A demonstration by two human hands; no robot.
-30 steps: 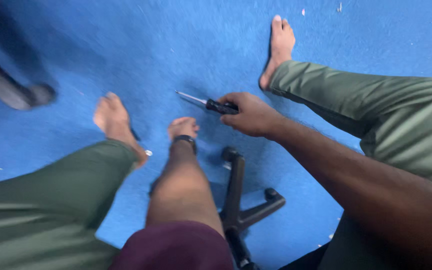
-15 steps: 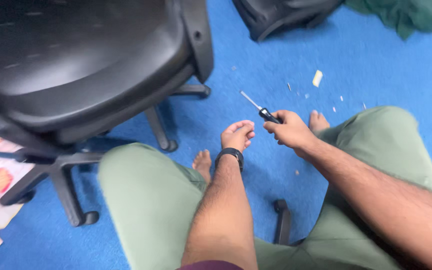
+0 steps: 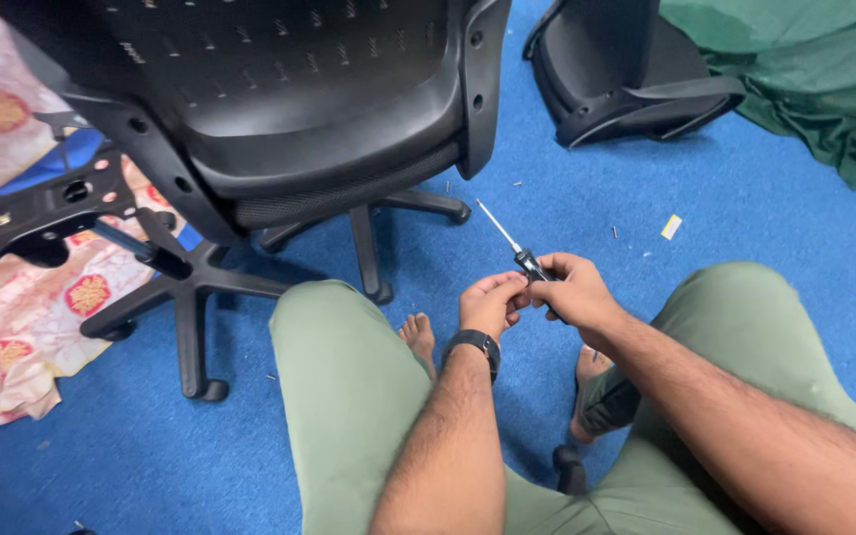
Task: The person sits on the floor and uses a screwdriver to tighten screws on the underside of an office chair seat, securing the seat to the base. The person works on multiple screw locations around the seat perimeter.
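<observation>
Fingers [image 3: 557, 269] of right hand [image 3: 572, 289] wrapped tight on black handle of slim screwdriver with thin metal shaft [image 3: 517, 250], shaft pointing up-left, held above blue carpet floor [image 3: 765, 208]. Left hand [image 3: 490, 302], black watch on wrist, fingers curled together, tips touching the handle's lower end. Olive-green trousered knees either side, bare feet below. Beyond: black mesh office chair [image 3: 289, 109] on star base, small yellow scrap [image 3: 671, 227], green cloth [image 3: 804, 69] far right.
</observation>
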